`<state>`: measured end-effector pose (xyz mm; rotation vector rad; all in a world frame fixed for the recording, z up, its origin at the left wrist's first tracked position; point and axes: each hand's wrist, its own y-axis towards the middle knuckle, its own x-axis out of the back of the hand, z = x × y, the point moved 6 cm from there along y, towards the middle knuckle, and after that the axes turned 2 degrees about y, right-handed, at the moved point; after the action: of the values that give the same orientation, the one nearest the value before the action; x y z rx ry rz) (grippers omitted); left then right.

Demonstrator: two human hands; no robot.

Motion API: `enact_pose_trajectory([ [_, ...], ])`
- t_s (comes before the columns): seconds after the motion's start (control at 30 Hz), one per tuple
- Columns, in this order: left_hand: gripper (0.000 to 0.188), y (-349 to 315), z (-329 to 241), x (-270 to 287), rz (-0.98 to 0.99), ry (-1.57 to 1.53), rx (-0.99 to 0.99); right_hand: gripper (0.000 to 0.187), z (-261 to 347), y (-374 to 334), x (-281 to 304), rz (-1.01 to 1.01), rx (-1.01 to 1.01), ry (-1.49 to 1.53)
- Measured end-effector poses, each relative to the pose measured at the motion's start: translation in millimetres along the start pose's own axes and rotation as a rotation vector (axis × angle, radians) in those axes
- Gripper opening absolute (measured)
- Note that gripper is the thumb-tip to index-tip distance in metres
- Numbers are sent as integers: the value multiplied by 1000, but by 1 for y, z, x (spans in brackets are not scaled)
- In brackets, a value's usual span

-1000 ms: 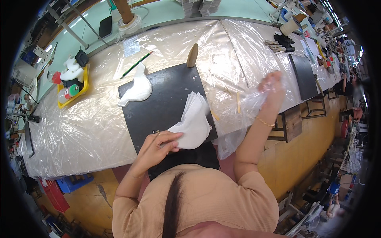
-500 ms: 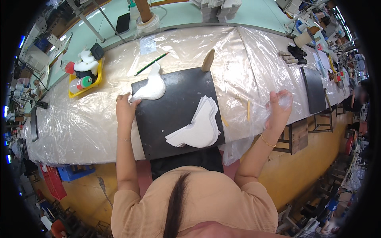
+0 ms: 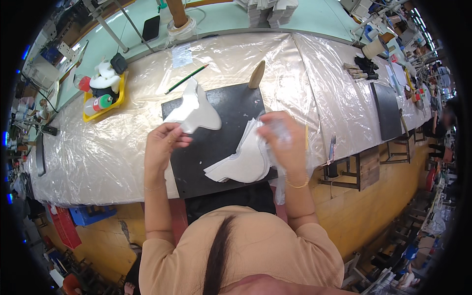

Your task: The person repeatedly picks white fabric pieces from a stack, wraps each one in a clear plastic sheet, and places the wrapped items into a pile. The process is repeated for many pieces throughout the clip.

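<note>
My left hand [image 3: 167,140] pinches the near corner of a curved white cut-out [image 3: 209,115] that looks like padding or fabric. That piece is tilted above the far left part of a black board [image 3: 194,162]; another white layer seems to show with it. Blurred by motion, my right hand [image 3: 287,145] is closed on crumpled clear plastic film [image 3: 281,129], and part of the film hangs past the table's front edge. Just left of this hand, a stack of similar white cut-outs [image 3: 246,160] rests on the board.
A wooden tool [image 3: 257,74] stands at the board's far edge. Beyond the board lies a green pencil [image 3: 187,78]. At left sits a yellow basket [image 3: 115,105] with bottles. Plastic film covers the table [image 3: 108,162]. A second black board [image 3: 386,110] is at right.
My left hand has lifted the near corner of the white cut-out and moved slightly right. My right hand has swung left with the plastic film, from the right of the board to beside the stack.
</note>
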<state>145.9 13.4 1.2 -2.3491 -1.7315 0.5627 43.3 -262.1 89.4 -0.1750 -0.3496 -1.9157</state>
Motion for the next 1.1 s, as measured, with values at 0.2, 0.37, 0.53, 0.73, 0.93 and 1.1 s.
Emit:
enact_pose_trajectory([
  [0.2,13,-22,2,-62,267,-296,-8,38,23,-3,-57,164,277,-9],
  [0.37,16,-32,-2,-85,235,-228,-123,40,11,-10,-57,255,37,49],
  [0.53,12,-46,-13,-96,188,88,-275,33,6,-13,-52,203,38,125],
  [0.73,13,-48,-23,-99,229,0,-463,8,-8,-7,-47,93,-51,268],
  [0.93,42,-46,-12,-96,157,-120,-209,2,8,-14,-52,132,168,220],
  [1.1,39,-60,-19,-86,281,201,-113,10,-28,2,-8,-32,-221,760],
])
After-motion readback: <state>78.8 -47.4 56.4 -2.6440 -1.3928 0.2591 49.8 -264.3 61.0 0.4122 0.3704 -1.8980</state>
